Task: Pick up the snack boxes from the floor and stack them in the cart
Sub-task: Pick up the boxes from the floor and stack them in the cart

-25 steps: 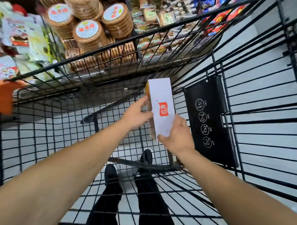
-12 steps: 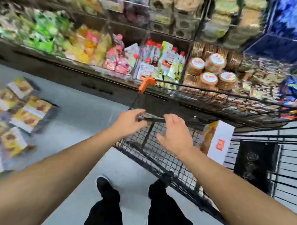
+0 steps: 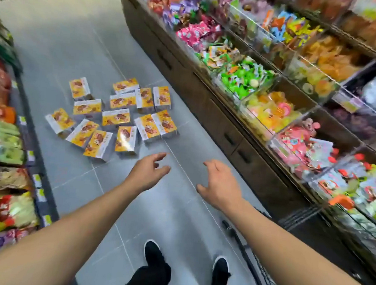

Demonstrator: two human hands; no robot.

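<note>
Both hands empty, fingers spread: left hand [image 3: 148,173], right hand [image 3: 218,184] mid-frame. Snack boxes [image 3: 117,117] scattered upper left, some overlapping; a hasty grab likely drags neighbours. Cart [image 3: 253,263] lower right.

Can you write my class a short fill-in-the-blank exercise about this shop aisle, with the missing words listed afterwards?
1. The yellow snack boxes lie scattered on the grey tiled ____.
2. The left hand and the right hand are both ____, holding nothing.
3. The person's shoes are ____ in colour.
4. The edge of the black wire cart shows at the person's ____ side.

Missing words: floor; open; black; right
</note>
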